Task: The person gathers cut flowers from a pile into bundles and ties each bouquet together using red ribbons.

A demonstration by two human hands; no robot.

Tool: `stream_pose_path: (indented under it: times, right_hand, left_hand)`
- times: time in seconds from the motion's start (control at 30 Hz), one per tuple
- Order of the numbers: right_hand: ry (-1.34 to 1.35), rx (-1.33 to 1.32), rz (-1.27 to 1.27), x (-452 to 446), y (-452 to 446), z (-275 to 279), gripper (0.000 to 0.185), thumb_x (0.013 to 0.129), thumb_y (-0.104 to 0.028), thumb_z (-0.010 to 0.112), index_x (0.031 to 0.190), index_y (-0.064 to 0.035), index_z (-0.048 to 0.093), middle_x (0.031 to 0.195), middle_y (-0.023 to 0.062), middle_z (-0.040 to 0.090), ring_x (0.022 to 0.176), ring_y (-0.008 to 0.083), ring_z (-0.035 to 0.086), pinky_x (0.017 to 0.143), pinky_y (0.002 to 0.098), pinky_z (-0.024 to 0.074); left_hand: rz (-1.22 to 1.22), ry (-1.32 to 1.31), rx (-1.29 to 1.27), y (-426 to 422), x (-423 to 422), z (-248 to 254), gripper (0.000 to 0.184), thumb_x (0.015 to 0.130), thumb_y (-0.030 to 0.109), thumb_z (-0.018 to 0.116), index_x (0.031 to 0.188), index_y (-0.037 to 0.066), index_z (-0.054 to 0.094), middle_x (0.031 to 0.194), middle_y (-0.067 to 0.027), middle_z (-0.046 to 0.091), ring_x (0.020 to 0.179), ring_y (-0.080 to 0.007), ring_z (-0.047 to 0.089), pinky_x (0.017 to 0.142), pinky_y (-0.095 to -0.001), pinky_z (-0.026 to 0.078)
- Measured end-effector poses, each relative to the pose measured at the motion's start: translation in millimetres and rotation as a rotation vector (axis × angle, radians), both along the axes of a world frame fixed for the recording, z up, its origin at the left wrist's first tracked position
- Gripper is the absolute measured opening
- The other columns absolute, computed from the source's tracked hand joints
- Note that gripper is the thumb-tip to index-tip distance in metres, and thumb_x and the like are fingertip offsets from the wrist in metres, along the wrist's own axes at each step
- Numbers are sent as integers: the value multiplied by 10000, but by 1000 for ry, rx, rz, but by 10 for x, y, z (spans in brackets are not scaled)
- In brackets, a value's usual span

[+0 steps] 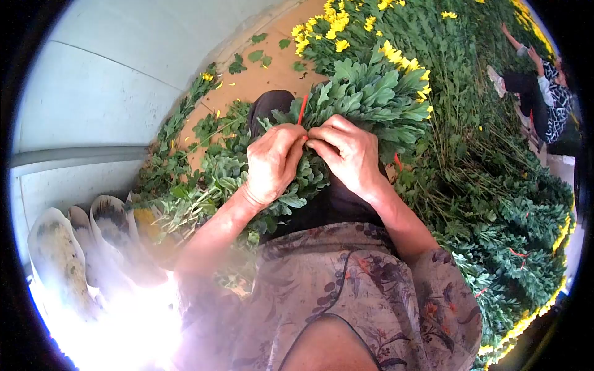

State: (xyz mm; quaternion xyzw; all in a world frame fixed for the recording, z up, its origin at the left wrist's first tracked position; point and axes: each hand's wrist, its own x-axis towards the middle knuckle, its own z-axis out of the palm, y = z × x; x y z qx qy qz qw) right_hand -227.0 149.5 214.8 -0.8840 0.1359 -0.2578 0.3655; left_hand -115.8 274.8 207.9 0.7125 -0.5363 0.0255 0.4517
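Note:
A leafy bunch of yellow chrysanthemums (365, 93) lies across my lap, its flower heads toward the upper right and its stems toward the lower left. Around its middle my two hands meet, fingertips almost touching. My left hand (272, 162) is closed in a pinch on a thin red tie (302, 110), whose free end sticks up above the fingers. Pinched too, my right hand (348, 153) works at the same tie from the other side. The part of the tie between the fingertips is mostly hidden.
Cut flower stems (458, 123) are heaped on the right, with red-tied bunches (513, 253) lower down. Loose leaves litter the brown floor (244, 86). At left are a pale wall (93, 93) and whitish, stained sleeve-like shapes (55, 247). Another person (544, 99) sits at far right.

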Motion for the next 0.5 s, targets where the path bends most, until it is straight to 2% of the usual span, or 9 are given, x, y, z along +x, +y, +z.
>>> stream_pose_path:
  times: [0.07, 0.1, 0.13, 0.2, 0.23, 0.3, 0.37, 0.5]
  right_hand:
    - [8, 23, -4, 1, -12, 15, 104, 744, -79, 703, 835, -43, 668, 770, 47, 603, 606, 204, 609, 544, 299, 476]
    - [25, 41, 16, -3, -20, 25, 101, 746, -59, 695, 838, -32, 662, 769, 48, 601, 602, 189, 605, 539, 285, 470]
    - [42, 59, 38, 1, -32, 32, 99, 747, -38, 687, 840, -22, 657, 769, 48, 598, 598, 174, 601, 535, 272, 463]
    - [30, 105, 41, 2, -53, -22, 82, 755, -71, 679, 828, -45, 652, 764, 47, 595, 611, 200, 604, 545, 293, 467]
    - [18, 154, 38, 6, -60, -37, 68, 763, -103, 671, 817, -68, 647, 759, 46, 591, 625, 226, 608, 556, 314, 471]
    - [23, 187, 54, 2, -71, -5, 64, 761, -91, 671, 813, -62, 646, 751, 48, 588, 618, 217, 605, 554, 307, 468]
    - [21, 254, 64, -1, -63, 0, 59, 752, -67, 672, 801, -49, 645, 732, 51, 578, 601, 192, 598, 548, 293, 459]
    - [86, 221, 92, -20, -83, 49, 52, 758, -70, 674, 792, -48, 641, 733, 52, 575, 591, 182, 593, 538, 297, 454]
  left_hand:
    - [101, 210, 9, -8, -42, -51, 164, 741, -51, 631, 874, 37, 594, 847, -116, 632, 742, -294, 628, 641, -351, 504]
    - [52, 103, 26, 6, -9, 0, 176, 733, -64, 622, 880, 31, 599, 845, -109, 632, 773, -291, 626, 673, -356, 503]
    - [58, 103, 24, 11, 23, -5, 176, 733, -64, 622, 880, 31, 599, 845, -109, 632, 773, -291, 626, 673, -356, 503]
    - [-64, -9, 10, 12, 71, -6, 208, 712, -64, 638, 900, 19, 610, 858, -104, 631, 827, -293, 617, 727, -362, 498]
    - [-57, -8, 8, 22, 60, 16, 208, 712, -64, 638, 900, 19, 610, 858, -104, 631, 827, -293, 617, 727, -362, 498]
    - [-29, 93, 53, 38, 5, 82, 239, 684, -71, 664, 908, 10, 640, 921, -120, 638, 900, -276, 620, 788, -356, 497]
    - [-29, 81, 64, 46, 9, 79, 236, 684, -58, 673, 908, 10, 640, 928, -119, 636, 896, -277, 617, 782, -354, 497]
    - [-23, 55, 76, 37, 25, 34, 229, 682, -19, 697, 900, 13, 637, 943, -106, 606, 898, -285, 592, 785, -343, 489]
